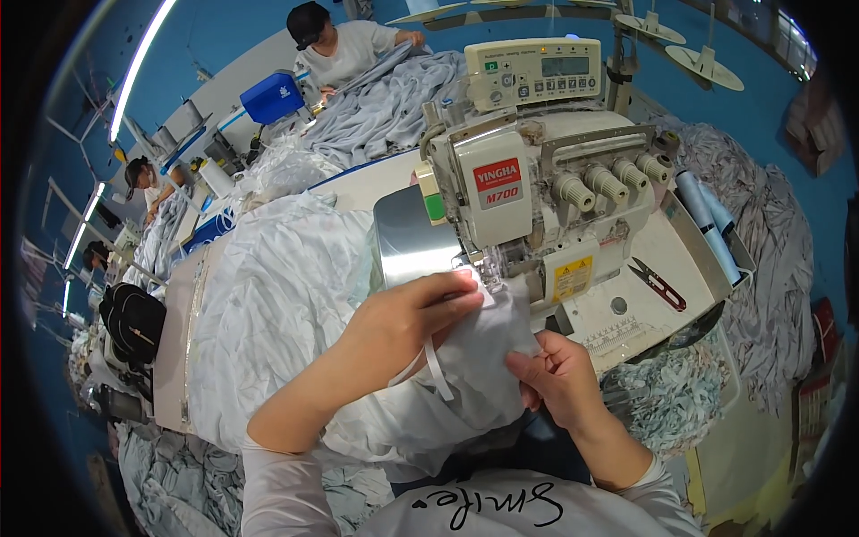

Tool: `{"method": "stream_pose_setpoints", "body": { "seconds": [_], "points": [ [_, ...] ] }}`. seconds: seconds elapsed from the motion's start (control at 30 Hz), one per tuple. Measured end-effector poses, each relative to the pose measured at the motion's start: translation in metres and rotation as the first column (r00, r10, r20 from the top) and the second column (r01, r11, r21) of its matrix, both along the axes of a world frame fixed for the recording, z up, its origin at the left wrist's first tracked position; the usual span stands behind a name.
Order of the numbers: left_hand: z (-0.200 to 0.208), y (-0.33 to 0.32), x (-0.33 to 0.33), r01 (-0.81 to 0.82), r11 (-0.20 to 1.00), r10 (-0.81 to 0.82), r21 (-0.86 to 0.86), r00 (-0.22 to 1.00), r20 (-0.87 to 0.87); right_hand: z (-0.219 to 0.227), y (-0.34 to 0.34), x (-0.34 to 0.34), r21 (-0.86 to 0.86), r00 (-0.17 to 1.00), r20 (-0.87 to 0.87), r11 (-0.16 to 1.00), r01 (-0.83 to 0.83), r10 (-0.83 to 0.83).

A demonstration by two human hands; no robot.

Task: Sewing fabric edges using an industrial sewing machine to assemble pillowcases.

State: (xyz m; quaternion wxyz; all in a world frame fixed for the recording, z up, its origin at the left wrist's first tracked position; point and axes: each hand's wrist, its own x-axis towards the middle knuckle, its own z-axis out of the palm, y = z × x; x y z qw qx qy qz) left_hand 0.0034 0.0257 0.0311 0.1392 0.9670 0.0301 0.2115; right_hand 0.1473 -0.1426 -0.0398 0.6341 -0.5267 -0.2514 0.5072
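An overlock sewing machine (501, 183), white with a control panel on top, stands in front of me. Pale fabric (488, 345) runs up to its presser foot (489, 268). Close beside the foot, my left hand (407, 322) presses the cloth with its fingers together. My right hand (559, 376) pinches the right edge of the same fabric, lower down. A narrow white strip (438, 371) hangs below my left hand. The needle area is partly hidden by my left fingers and the machine head.
A large heap of white fabric (259, 304) covers the table on the left. Red-handled thread snips (658, 285) lie on the machine bed at right. A bin of scraps (667, 394) stands below. Another person (344, 54) handles grey cloth at the back.
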Motion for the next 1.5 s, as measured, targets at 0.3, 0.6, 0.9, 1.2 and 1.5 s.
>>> {"method": "stream_pose_setpoints", "body": {
  "seconds": [0.3, 0.6, 0.9, 1.2, 1.5],
  "points": [
    [0.002, 0.038, 0.011, -0.082, 0.996, 0.081, 0.028, 0.996, 0.021, 0.004, 0.011, 0.003, 0.070, 1.000, -0.018, 0.997, -0.012, 0.013],
    [0.001, 0.082, 0.024, -0.288, 0.953, 0.288, 0.093, 0.958, 0.010, 0.003, 0.014, 0.014, 0.145, 0.994, -0.101, 0.989, -0.037, 0.052],
    [-0.032, 0.106, 0.010, -0.318, 0.947, 0.298, 0.044, 0.922, 0.247, -0.007, -0.009, -0.013, 0.198, 0.906, 0.268, 0.939, 0.282, -0.328],
    [-0.006, 0.108, -0.018, -0.111, 0.981, 0.154, -0.157, 0.944, 0.293, -0.179, -0.082, -0.058, -0.375, 0.798, 0.313, 0.839, -0.395, 0.515],
    [0.042, -0.011, -0.095, -0.430, 0.815, 0.499, -0.388, 0.862, 0.093, -0.109, -0.006, -0.118, -0.386, 0.644, -0.087, 0.570, -0.725, 0.760]
  ]
}}
